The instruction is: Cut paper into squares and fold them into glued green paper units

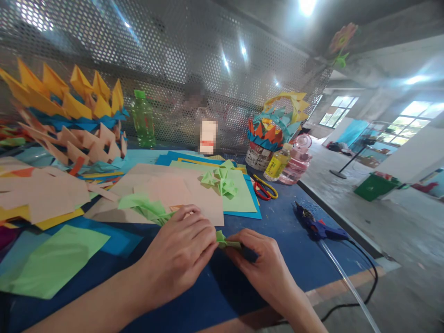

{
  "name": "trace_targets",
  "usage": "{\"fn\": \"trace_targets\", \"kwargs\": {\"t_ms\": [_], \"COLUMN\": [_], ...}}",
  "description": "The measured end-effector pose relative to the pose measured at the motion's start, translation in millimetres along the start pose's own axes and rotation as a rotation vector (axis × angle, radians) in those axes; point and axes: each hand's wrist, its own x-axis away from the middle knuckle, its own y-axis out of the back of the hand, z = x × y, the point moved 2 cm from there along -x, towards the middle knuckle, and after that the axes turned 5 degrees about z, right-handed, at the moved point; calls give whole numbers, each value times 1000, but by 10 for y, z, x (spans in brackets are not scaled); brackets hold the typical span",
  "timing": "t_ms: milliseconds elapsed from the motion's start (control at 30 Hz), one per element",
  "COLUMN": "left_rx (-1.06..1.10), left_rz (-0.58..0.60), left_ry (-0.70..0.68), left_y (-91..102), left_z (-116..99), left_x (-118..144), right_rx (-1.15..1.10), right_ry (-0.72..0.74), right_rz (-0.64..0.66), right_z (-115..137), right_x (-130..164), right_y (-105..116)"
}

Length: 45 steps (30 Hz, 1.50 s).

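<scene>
Near the front of the blue table, my left hand and my right hand meet over a small folded piece of light green paper. Fingers of both hands are closed on it, and they hide most of its shape. Beyond my left hand lies a longer twisted green paper piece, partly covered by that hand. Several folded green paper pieces sit together on a flat green sheet. Pale peach sheets spread out just behind my hands.
Red-and-yellow scissors and a blue glue gun with a clear stick and black cord lie right. Bottles and a folded-paper basket stand behind. A large paper basket stands left. Perforated metal rises at the back.
</scene>
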Motion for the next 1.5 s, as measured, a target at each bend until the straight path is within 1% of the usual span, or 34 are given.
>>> {"fn": "trace_targets", "kwargs": {"t_ms": [167,233,333,433,533,633,900,1067,1333,1500], "left_rx": [36,51,30,16,37,45,53,68,111,168], "left_rz": [17,24,24,60,98,127,105,131,147,103], "left_ry": [15,41,67,43,20,34,29,56,43,100], "left_y": [4,5,-5,-44,-87,-109,-86,-52,-52,-45], "left_z": [-3,-6,-13,-12,2,16,2,-20,-63,-51], "left_x": [6,13,25,32,31,29,22,-7,2,4], "right_rx": [51,78,129,192,242,260,265,279,262,272], "right_ry": [26,42,118,185,208,196,162,170,181,176], "right_rz": [-12,-9,-29,-22,4,9,23,29,-23,-34], "right_z": [2,-8,-5,15,33,38,23,20,22,-16], "right_x": [7,14,22,27,31,36,31,43,61,74], "right_y": [-11,-27,-60,-98,-127,-142,-157,-164,-160,-158]}}
